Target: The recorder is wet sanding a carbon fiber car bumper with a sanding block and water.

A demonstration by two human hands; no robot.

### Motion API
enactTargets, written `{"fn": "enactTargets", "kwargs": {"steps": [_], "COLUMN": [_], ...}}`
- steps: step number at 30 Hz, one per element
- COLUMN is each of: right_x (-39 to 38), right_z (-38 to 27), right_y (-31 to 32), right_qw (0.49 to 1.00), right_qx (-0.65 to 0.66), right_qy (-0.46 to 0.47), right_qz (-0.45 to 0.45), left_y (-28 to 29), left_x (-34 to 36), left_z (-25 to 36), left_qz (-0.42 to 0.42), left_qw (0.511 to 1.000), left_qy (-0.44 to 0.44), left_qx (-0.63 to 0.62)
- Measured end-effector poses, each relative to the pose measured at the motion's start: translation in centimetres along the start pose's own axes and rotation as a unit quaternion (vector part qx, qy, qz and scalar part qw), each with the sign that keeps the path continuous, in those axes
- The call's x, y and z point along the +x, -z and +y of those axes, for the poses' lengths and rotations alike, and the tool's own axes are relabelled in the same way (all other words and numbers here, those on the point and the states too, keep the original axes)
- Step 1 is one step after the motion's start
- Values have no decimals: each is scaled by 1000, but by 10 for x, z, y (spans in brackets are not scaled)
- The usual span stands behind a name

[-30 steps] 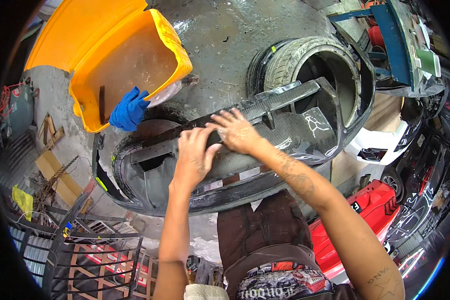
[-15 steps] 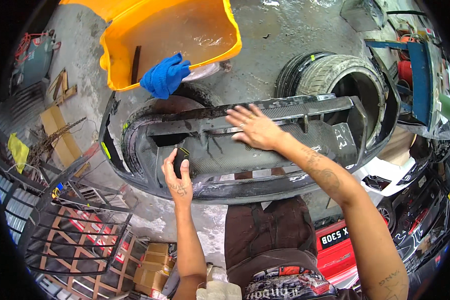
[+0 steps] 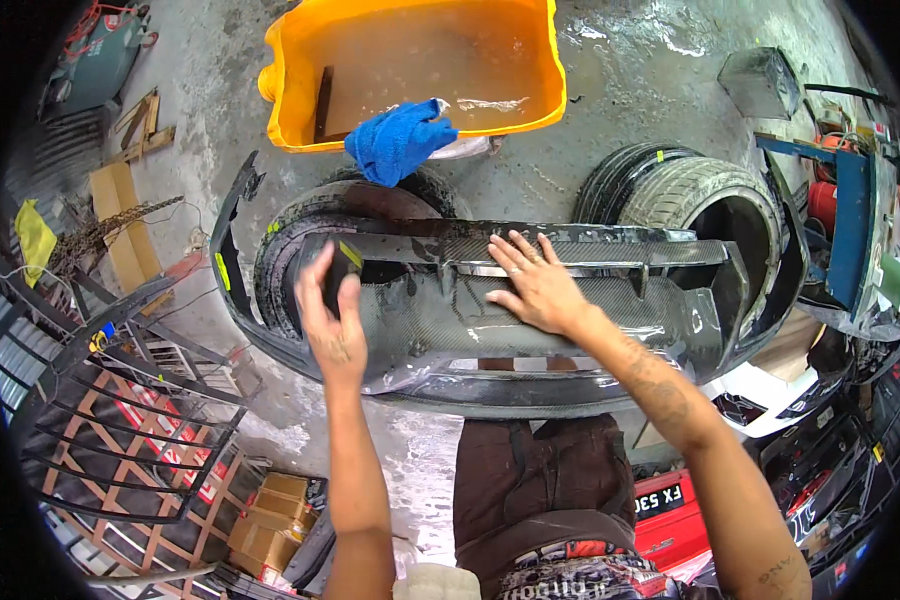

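A wet carbon-fibre bumper part (image 3: 610,308) lies across two sets of tyres (image 3: 695,205) in front of me. My left hand (image 3: 328,320) grips a black hand block (image 3: 342,260) with a yellow-green stripe at the part's upper left, near an opening in it. Its fingers are slightly blurred. My right hand (image 3: 540,285) lies flat on the middle of the part, fingers spread, holding nothing. Just beyond the part, a blue cloth (image 3: 395,145) hangs over the near rim of a yellow tub (image 3: 280,90) of cloudy water.
At left are black metal frames (image 3: 120,440), a cardboard length (image 3: 120,225) and wood scraps. Cardboard boxes (image 3: 275,515) sit low behind my left arm. At right are a blue stand (image 3: 850,220), a white panel (image 3: 770,385) and a red car panel (image 3: 675,535).
My hands, earlier close together near the middle, are now apart. My left hand moved left, then up the part, with the block now showing in it. The whole view has shifted.
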State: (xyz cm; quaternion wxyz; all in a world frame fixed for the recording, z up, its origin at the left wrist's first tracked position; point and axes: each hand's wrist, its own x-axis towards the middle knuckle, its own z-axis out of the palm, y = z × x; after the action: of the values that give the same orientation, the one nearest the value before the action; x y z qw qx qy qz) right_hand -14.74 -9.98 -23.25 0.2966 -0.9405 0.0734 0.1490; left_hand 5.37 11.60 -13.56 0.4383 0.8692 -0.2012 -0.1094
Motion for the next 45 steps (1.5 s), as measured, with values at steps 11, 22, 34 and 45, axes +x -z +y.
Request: {"fn": "enactTargets", "kwargs": {"steps": [11, 22, 34, 45], "right_x": [21, -155, -162, -384], "right_z": [-75, 25, 57, 138], "right_y": [-41, 25, 25, 22], "right_qw": [988, 971, 993, 908], "right_qx": [119, 3, 31, 23], "right_qy": [44, -232, -104, -255], "right_qz": [89, 51, 36, 331], "left_y": [-190, -221, -202, -219], "left_x": [276, 252, -94, -171], "left_z": [-7, 57, 198, 182], "left_qz": [-217, -203, -461, -384], "left_qw": [902, 900, 835, 871], "left_qy": [-277, -380, -299, -300], "left_qx": [251, 60, 21, 58]}}
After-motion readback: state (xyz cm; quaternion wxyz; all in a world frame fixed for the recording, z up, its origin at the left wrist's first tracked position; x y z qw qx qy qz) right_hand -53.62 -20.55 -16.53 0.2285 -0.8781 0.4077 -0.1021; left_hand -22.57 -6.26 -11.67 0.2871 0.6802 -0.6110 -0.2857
